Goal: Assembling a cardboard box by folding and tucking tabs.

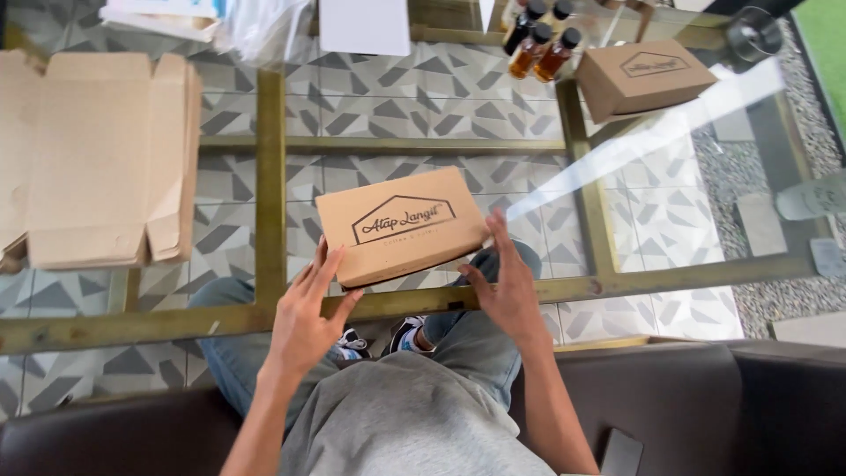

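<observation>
On glass table (397,115), spread fingers (319,264) of both hands flank closed cardboard box (401,225).

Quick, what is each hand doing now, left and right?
Left hand: open, fingers touching the near left corner of the closed cardboard box.
Right hand: open, fingertips on the box's right end; no grip.
</observation>
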